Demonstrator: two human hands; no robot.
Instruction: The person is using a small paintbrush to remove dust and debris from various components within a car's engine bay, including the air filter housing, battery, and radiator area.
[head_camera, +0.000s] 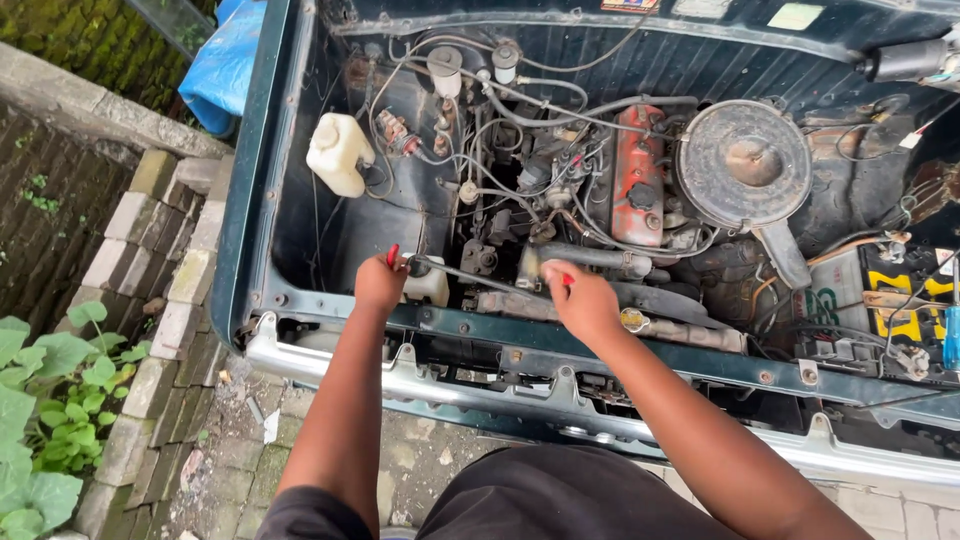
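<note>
A long metal rod (480, 275) with red grips runs across the middle of the frame, low in the open engine bay. The left hand (379, 283) is closed around one red end, the right hand (580, 298) around the other. Beyond sit a white tank (337, 152), a red engine cover (638, 172) and a round air filter (744, 162)

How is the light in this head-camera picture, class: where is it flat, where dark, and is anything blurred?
Head view: soft, even daylight, no hard shadows; the round grey metal air-cleaner lid and white plastic fluid bottle are sharp; the bay's right rear corner falls dark; the left hand and right hand show slight softness, no strong blur.
</note>
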